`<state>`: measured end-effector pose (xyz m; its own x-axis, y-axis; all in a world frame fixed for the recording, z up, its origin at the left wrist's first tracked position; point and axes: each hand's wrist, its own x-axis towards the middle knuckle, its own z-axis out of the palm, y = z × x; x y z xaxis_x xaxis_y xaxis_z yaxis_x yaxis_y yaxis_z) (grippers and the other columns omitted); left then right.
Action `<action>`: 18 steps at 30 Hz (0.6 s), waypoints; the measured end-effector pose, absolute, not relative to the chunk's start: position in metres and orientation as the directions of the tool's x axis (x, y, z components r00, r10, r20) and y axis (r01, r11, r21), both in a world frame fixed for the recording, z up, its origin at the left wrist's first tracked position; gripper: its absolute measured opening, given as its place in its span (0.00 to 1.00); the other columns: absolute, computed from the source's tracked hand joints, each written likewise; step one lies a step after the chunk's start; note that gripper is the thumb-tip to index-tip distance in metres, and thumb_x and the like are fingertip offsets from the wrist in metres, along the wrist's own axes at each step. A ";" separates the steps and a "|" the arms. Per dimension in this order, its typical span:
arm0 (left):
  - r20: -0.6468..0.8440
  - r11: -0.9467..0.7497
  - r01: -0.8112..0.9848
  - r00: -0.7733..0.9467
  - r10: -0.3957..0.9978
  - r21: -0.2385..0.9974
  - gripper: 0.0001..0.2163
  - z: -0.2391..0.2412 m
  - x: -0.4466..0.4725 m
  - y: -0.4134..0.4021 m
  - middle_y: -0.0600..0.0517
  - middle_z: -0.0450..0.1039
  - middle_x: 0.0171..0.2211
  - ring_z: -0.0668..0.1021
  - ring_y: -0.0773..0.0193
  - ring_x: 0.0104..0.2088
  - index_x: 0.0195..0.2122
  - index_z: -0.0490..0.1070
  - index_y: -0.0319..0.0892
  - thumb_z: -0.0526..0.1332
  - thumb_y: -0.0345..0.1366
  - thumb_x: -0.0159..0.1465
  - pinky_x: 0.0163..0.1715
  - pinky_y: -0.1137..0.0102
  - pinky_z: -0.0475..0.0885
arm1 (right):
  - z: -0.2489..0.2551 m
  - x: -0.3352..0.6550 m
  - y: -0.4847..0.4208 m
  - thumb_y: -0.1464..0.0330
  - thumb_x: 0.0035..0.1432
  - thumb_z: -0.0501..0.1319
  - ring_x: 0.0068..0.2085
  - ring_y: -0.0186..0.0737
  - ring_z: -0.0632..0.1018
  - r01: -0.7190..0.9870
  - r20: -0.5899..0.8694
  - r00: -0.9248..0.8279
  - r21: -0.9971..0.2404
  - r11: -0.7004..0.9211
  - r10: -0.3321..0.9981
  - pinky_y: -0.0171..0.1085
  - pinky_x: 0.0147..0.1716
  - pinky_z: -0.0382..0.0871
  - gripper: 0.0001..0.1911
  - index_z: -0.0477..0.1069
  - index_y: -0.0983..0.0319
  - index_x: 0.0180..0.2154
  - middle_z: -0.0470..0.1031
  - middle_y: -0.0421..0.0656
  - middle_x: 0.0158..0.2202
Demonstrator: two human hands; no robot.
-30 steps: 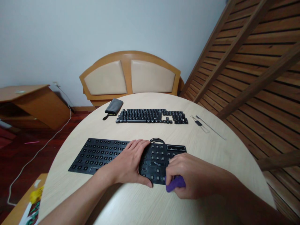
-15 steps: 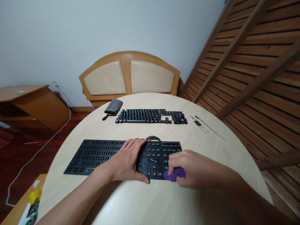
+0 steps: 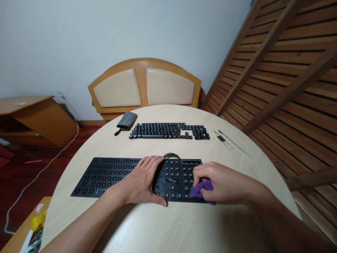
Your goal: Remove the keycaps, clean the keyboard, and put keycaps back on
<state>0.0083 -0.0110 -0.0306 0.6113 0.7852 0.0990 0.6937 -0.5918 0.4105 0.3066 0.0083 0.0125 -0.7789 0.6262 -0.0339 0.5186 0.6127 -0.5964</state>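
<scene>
Right fingers (image 3: 199, 174) around cloth (image 3: 196, 191) — keyboard edge (image 3: 180, 200)

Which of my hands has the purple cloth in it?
Your right hand: it grips the purple cloth near the right end of the keyboard base. Your left hand lies spread across the base, with no cloth visible.

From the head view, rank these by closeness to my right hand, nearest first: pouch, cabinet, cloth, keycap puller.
1. Cloth: gripped in the right hand.
2. Keycap puller: beyond that hand, toward the table's right side.
3. Pouch: far left part of the table.
4. Cabinet: off the table, far left.
</scene>
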 end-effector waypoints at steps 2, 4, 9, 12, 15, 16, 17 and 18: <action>0.102 -0.593 0.689 0.613 0.784 0.416 0.52 -0.031 0.008 -0.011 0.34 0.61 0.64 0.65 0.33 0.64 0.68 0.51 0.40 0.70 0.62 0.49 0.64 0.39 0.57 | 0.012 0.313 0.015 0.76 0.49 0.63 0.30 0.35 0.77 0.549 0.034 -0.727 -0.570 0.611 0.685 0.33 0.31 0.67 0.07 0.76 0.59 0.30 0.79 0.37 0.30; 0.114 -0.602 0.678 0.619 0.777 0.422 0.52 -0.031 0.008 -0.011 0.35 0.61 0.64 0.65 0.34 0.64 0.68 0.50 0.42 0.70 0.62 0.49 0.64 0.40 0.57 | 0.010 0.318 0.024 0.76 0.52 0.62 0.33 0.38 0.79 0.565 0.183 -0.648 -0.535 0.628 0.739 0.35 0.33 0.69 0.09 0.77 0.59 0.34 0.80 0.39 0.33; 0.132 -0.611 0.672 0.620 0.773 0.420 0.52 -0.031 0.009 -0.011 0.35 0.62 0.64 0.66 0.34 0.63 0.68 0.51 0.42 0.70 0.61 0.49 0.64 0.40 0.58 | -0.009 0.309 0.037 0.77 0.60 0.59 0.49 0.44 0.80 0.501 0.432 -0.578 -0.483 0.718 0.693 0.46 0.51 0.73 0.14 0.76 0.58 0.44 0.82 0.44 0.46; 0.119 -0.606 0.682 0.619 0.777 0.411 0.52 -0.031 0.009 -0.011 0.35 0.62 0.64 0.65 0.34 0.64 0.68 0.51 0.41 0.70 0.61 0.49 0.64 0.40 0.59 | -0.020 0.300 0.039 0.78 0.63 0.58 0.52 0.42 0.80 0.451 0.379 -0.685 -0.451 0.771 0.622 0.46 0.54 0.73 0.15 0.77 0.57 0.46 0.82 0.43 0.50; 0.097 -0.593 0.699 0.612 0.785 0.400 0.52 -0.030 0.009 -0.011 0.33 0.61 0.64 0.65 0.34 0.64 0.67 0.51 0.39 0.70 0.62 0.49 0.64 0.40 0.58 | -0.019 0.303 0.041 0.78 0.63 0.58 0.52 0.42 0.80 0.461 0.299 -0.739 -0.429 0.777 0.603 0.46 0.55 0.73 0.17 0.79 0.56 0.47 0.82 0.42 0.52; 0.094 -0.592 0.699 0.611 0.786 0.401 0.53 -0.030 0.009 -0.011 0.33 0.61 0.64 0.65 0.33 0.64 0.67 0.52 0.39 0.70 0.63 0.48 0.64 0.40 0.58 | -0.017 0.307 0.042 0.78 0.63 0.58 0.52 0.42 0.81 0.482 0.273 -0.737 -0.430 0.763 0.619 0.46 0.55 0.73 0.17 0.79 0.56 0.47 0.82 0.41 0.52; 0.095 -0.592 0.697 0.611 0.786 0.405 0.53 -0.030 0.009 -0.011 0.33 0.62 0.64 0.65 0.33 0.64 0.67 0.52 0.39 0.70 0.63 0.48 0.64 0.40 0.58 | -0.014 0.312 0.042 0.78 0.63 0.59 0.51 0.43 0.81 0.511 0.248 -0.725 -0.431 0.744 0.642 0.46 0.54 0.73 0.17 0.79 0.56 0.48 0.82 0.41 0.51; 0.098 -0.593 0.693 0.613 0.784 0.410 0.53 -0.030 0.009 -0.011 0.33 0.62 0.64 0.65 0.33 0.64 0.67 0.53 0.39 0.70 0.63 0.47 0.64 0.40 0.57 | -0.011 0.318 0.043 0.77 0.63 0.59 0.50 0.43 0.82 0.541 0.220 -0.713 -0.431 0.722 0.666 0.45 0.53 0.74 0.17 0.80 0.55 0.48 0.83 0.41 0.50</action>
